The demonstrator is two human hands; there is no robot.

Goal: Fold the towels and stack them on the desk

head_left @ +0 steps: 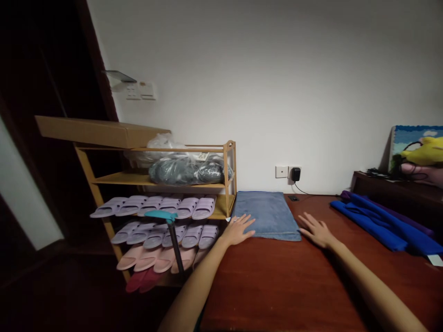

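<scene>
A folded blue-grey cloth [265, 212] lies flat in a neat rectangle on the reddish-brown wooden table [277, 286], near the wall. My left hand [238, 230] is at the cloth's left front corner, fingers spread, with fingertips on or just over its edge. On the other side, my right hand [316, 230] has its fingers apart close to the cloth's right edge; whether it touches the cloth, I cannot tell. Neither hand grips anything. Farther right, a bright blue folded cloth [384, 221] rests on the table beside a purple cloth [408, 216].
Left of the table stands a wooden rack [226, 180] with lilac slippers [204, 207], pink slippers [164, 259] and plastic-wrapped grey items [187, 169]. A cardboard box [104, 131] tops it. A teal-topped pole [161, 215] stands before it. A black adapter [295, 174] is plugged into the wall.
</scene>
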